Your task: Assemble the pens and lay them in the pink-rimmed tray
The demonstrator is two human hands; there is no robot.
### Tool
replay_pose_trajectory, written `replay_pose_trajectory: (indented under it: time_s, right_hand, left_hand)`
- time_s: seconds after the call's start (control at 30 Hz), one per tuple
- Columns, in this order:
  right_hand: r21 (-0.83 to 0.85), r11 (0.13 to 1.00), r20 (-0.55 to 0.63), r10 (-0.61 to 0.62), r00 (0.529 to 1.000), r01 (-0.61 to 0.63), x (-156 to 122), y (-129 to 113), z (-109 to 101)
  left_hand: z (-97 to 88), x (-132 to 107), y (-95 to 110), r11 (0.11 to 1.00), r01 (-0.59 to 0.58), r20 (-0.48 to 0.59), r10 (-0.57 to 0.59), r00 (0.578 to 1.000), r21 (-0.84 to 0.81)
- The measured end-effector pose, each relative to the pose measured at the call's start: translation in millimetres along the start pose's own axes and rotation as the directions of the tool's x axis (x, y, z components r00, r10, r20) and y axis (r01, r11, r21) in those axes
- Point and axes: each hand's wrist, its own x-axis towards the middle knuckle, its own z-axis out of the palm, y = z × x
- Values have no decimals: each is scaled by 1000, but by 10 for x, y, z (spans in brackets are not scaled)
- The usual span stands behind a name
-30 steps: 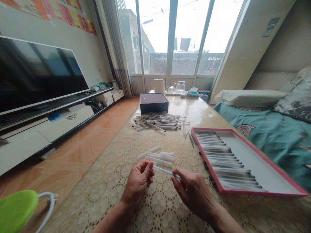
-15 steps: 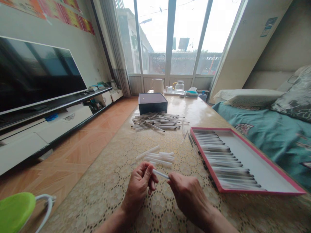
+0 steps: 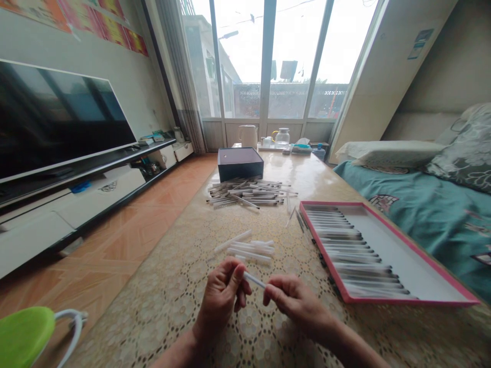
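A slim white pen barrel (image 3: 254,279) slants between my two hands, just above the patterned tablecloth. Its left end is pinched between the thumb and fingers of my left hand (image 3: 222,291). At the other end, my right hand (image 3: 293,299) is closed with thumb and fingertips on the barrel; the tip there is hidden. Several loose white barrels (image 3: 253,251) lie on the cloth just beyond my left hand. To the right, a pink-edged shallow box (image 3: 399,248) holds a row of pens (image 3: 353,250) with dark ends.
Farther back lies a heap of pens (image 3: 249,194) against a dark box (image 3: 241,164). Thin dark refills (image 3: 301,222) rest beside the pink box. A kettle (image 3: 248,136), a glass jug (image 3: 282,137) and a tissue pack (image 3: 302,147) stand at the far end. A green stool (image 3: 26,335) is lower left.
My right hand has turned and opened its grip slightly, with its thumb now showing along the barrel's end. My left hand still pinches the other end, nearly unmoved.
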Motion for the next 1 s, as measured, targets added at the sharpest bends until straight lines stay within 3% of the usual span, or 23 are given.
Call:
replay_pose_trajectory:
  time_s: [0.1, 0.2, 0.33, 0.4, 0.47, 0.57, 0.67, 0.73, 0.83, 1.0]
  right_hand:
    - [-82, 996, -40, -23, 999, 20, 5, -40, -34]
    - [-200, 979, -163, -80, 983, 46, -22, -141, -177]
    - [-166, 986, -307, -74, 949, 23, -105, -366, -616]
    - [-270, 963, -389, -113, 914, 4, -137, -453, -913]
    - [-486, 870, -450, -167, 877, -84, -149, -451, -1230]
    - [-718, 626, -528, -207, 824, -303, -134, -223, -1672]
    - [-839, 344, -511, -238, 826, -421, -111, 158, -1975]
    - [-850, 306, -504, -235, 831, -428, -102, 380, -2075]
    - [-855, 316, -490, -228, 841, -412, -87, 564, -2110]
    - [-855, 365, -476, -272, 836, -369, 14, 525, -1986]
  left_hand:
    - [-24, 42, 16, 999, 33, 25, -33, 999, -11]
    - [-81, 109, 31, 1000, 16, -30, -16, 999, -10]
    - [-151, 177, 36, 999, -33, -173, 40, 984, 39]
    - [-158, 189, 36, 998, -32, -209, 43, 977, 56]
    - [-151, 191, 38, 998, -23, -230, 37, 973, 63]
    - [-140, 195, 39, 998, -7, -247, 23, 969, 67]
    - [-150, 204, 30, 997, -11, -267, 30, 963, 72]
    - [-162, 212, 22, 997, -34, -293, 53, 955, 70]
    - [-172, 218, 13, 995, -65, -311, 85, 947, 74]
    - [-184, 231, 8, 989, -100, -311, 130, 941, 109]
